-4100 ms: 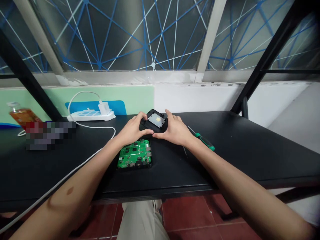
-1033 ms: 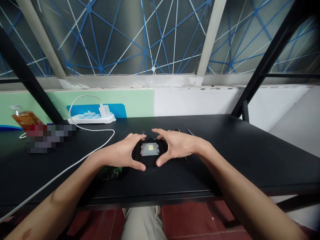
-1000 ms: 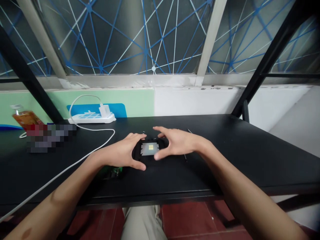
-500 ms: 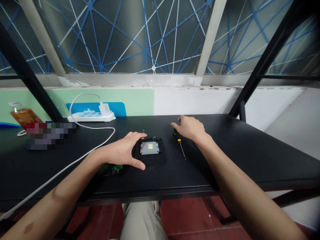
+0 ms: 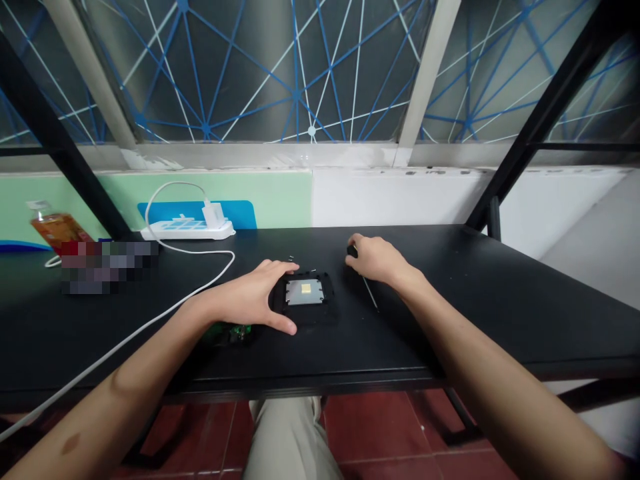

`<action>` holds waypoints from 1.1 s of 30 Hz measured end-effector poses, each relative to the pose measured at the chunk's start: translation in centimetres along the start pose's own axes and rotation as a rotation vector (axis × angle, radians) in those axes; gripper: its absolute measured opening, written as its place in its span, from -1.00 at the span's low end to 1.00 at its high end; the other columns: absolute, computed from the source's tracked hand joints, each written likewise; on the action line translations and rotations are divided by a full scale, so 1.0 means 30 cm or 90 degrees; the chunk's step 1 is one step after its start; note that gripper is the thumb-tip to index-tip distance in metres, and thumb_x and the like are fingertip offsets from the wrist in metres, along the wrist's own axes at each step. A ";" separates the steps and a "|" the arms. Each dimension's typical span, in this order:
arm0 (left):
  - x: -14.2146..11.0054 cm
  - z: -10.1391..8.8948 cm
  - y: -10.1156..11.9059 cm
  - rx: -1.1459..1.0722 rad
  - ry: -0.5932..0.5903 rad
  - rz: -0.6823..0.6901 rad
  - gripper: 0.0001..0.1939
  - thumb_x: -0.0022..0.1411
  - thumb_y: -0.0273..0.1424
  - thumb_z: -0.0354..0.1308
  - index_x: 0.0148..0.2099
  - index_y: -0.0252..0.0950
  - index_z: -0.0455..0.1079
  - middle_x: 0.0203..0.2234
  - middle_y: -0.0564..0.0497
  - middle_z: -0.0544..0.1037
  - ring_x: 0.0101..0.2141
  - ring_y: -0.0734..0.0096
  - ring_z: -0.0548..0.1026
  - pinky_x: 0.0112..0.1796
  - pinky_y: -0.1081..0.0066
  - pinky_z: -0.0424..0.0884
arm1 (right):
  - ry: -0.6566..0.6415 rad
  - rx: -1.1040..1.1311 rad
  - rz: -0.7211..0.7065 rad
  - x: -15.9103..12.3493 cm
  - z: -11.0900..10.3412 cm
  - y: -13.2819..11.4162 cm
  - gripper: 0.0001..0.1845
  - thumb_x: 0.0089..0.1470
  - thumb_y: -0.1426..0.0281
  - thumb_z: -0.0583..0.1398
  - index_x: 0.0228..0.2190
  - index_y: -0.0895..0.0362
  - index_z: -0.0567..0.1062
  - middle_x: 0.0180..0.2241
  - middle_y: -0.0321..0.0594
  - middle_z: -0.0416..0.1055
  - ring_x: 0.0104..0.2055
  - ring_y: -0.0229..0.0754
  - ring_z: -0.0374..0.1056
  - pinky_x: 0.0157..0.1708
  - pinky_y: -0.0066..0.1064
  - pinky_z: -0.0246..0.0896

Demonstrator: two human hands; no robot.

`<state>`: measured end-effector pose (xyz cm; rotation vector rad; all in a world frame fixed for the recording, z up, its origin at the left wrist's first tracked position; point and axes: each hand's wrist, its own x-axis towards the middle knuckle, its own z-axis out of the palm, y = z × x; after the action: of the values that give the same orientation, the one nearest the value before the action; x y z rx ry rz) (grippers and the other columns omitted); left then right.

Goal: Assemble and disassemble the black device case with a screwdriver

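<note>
A black plastic case cover [image 5: 327, 310] lies flat on the black table, with a grey metal plate [image 5: 294, 293] in it and a small pale yellow pad [image 5: 306, 289] on the plate. My left hand [image 5: 250, 297] curves round the cover's left side, thumb at the near edge and fingers at the far edge. To the right, my right hand [image 5: 377, 259] is closed around the dark handle of a screwdriver; its thin metal shaft [image 5: 371, 294] points toward me, down to the right. Under my left wrist part of a green circuit board [image 5: 243, 331] shows; the rest is hidden.
Tiny screws [image 5: 291, 258] lie behind the cover. A white power strip [image 5: 193, 231] with a plugged-in charger [image 5: 213, 215] stands at the back left. Its white cable [image 5: 165, 321] runs across the table's left side. An orange drink bottle [image 5: 60, 230] leans at the far left.
The cover was first held up by both hands, then set down right of the circuit board. My right hand has let go of it, moved right and back, and taken the screwdriver; my left hand stays.
</note>
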<state>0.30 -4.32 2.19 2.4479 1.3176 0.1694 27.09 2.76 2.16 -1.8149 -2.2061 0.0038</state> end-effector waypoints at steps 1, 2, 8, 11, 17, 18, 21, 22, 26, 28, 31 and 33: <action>0.000 -0.001 0.001 0.000 0.002 0.002 0.15 -0.06 0.12 0.33 0.40 -0.28 -0.09 0.25 -0.24 0.17 0.23 -0.04 0.19 0.17 0.14 0.20 | 0.038 0.030 -0.017 -0.003 -0.007 -0.012 -0.51 0.10 0.30 0.10 0.06 0.16 0.41 -0.28 -0.03 0.52 -0.21 0.00 0.45 -0.23 -0.21 0.26; 0.000 -0.001 0.003 0.001 0.005 0.004 0.15 -0.06 0.12 0.33 0.40 -0.29 -0.08 0.25 -0.24 0.18 0.23 -0.04 0.19 0.17 0.14 0.20 | 0.072 0.058 -0.037 -0.006 -0.015 -0.025 -0.50 0.17 0.28 0.04 0.13 0.11 0.32 -0.31 -0.13 0.50 -0.25 -0.11 0.43 -0.20 -0.27 0.26; 0.001 0.001 0.003 0.001 0.014 0.021 0.12 -0.06 0.14 0.32 0.38 -0.27 -0.04 0.27 -0.22 0.18 0.24 -0.06 0.16 0.17 0.12 0.18 | 0.397 0.434 -0.146 -0.030 -0.012 -0.103 -0.50 0.19 0.28 0.11 0.14 0.09 0.27 -0.37 -0.30 0.33 -0.50 -0.30 0.25 -0.33 -0.33 0.28; 0.004 0.005 -0.002 0.004 0.021 0.032 0.12 -0.07 0.14 0.32 0.38 -0.28 -0.02 0.27 -0.22 0.19 0.25 -0.05 0.15 0.18 0.12 0.17 | 0.424 0.440 -0.210 -0.043 0.021 -0.129 -0.50 0.21 0.28 0.12 0.16 0.05 0.24 -0.26 -0.24 0.34 -0.48 -0.32 0.23 -0.32 -0.32 0.31; 0.005 0.006 -0.001 0.013 0.022 0.050 0.11 -0.06 0.16 0.31 0.37 -0.28 -0.01 0.24 -0.24 0.21 0.24 -0.07 0.15 0.18 0.10 0.18 | 0.461 0.361 -0.240 -0.064 0.035 -0.154 -0.49 0.25 0.25 0.09 0.20 -0.05 0.16 -0.23 -0.20 0.29 -0.32 -0.20 0.31 -0.28 -0.26 0.37; 0.005 0.006 -0.001 0.013 0.022 0.056 0.11 -0.07 0.17 0.31 0.37 -0.26 -0.01 0.23 -0.23 0.22 0.23 -0.08 0.16 0.17 0.09 0.19 | 0.465 0.357 -0.238 -0.065 0.032 -0.154 -0.48 0.25 0.24 0.10 0.20 -0.06 0.15 -0.23 -0.20 0.29 -0.32 -0.20 0.31 -0.27 -0.25 0.38; 0.004 0.008 -0.003 0.010 0.025 0.073 0.09 -0.07 0.18 0.30 0.37 -0.18 -0.01 0.22 -0.20 0.24 0.21 -0.08 0.19 0.15 0.08 0.21 | 0.466 0.349 -0.245 -0.064 0.027 -0.150 -0.47 0.24 0.23 0.12 0.20 -0.07 0.15 -0.24 -0.21 0.28 -0.31 -0.18 0.31 -0.26 -0.23 0.39; 0.004 0.008 -0.003 0.009 0.025 0.076 0.09 -0.06 0.18 0.30 0.37 -0.18 -0.01 0.21 -0.19 0.24 0.21 -0.07 0.19 0.15 0.09 0.21 | 0.466 0.347 -0.251 -0.063 0.027 -0.149 -0.47 0.24 0.23 0.12 0.19 -0.07 0.15 -0.25 -0.21 0.27 -0.31 -0.18 0.31 -0.26 -0.23 0.39; 0.003 0.012 0.001 0.009 0.024 0.075 0.10 -0.06 0.18 0.30 0.37 -0.22 -0.02 0.21 -0.19 0.24 0.21 -0.06 0.18 0.17 0.10 0.21 | 0.475 0.345 -0.277 -0.065 0.029 -0.149 -0.50 0.24 0.26 0.12 0.18 -0.03 0.18 -0.31 -0.25 0.24 -0.34 -0.19 0.28 -0.26 -0.23 0.37; 0.003 0.012 0.006 0.011 0.021 0.070 0.10 -0.06 0.17 0.31 0.37 -0.22 -0.01 0.22 -0.20 0.23 0.22 -0.08 0.18 0.16 0.09 0.21 | 0.477 0.345 -0.281 -0.067 0.028 -0.151 -0.51 0.24 0.28 0.12 0.18 -0.01 0.19 -0.32 -0.25 0.23 -0.35 -0.20 0.27 -0.26 -0.24 0.36; 0.004 0.010 0.012 0.013 0.021 0.065 0.09 -0.06 0.16 0.31 0.36 -0.20 -0.01 0.22 -0.20 0.23 0.22 -0.09 0.17 0.16 0.07 0.20 | 0.472 0.342 -0.280 -0.071 0.025 -0.152 -0.51 0.24 0.28 0.13 0.17 0.00 0.20 -0.32 -0.26 0.23 -0.35 -0.20 0.27 -0.25 -0.25 0.36; 0.005 0.008 0.014 0.013 0.019 0.067 0.09 -0.07 0.16 0.32 0.36 -0.22 -0.01 0.21 -0.20 0.23 0.22 -0.08 0.17 0.16 0.08 0.20 | 0.464 0.341 -0.275 -0.073 0.024 -0.152 -0.51 0.24 0.26 0.12 0.17 -0.01 0.19 -0.33 -0.26 0.23 -0.34 -0.19 0.27 -0.25 -0.24 0.37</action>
<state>0.77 -4.48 2.11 2.5416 1.2092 0.2208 22.92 -0.18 1.84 -0.8449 -1.7740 -0.1227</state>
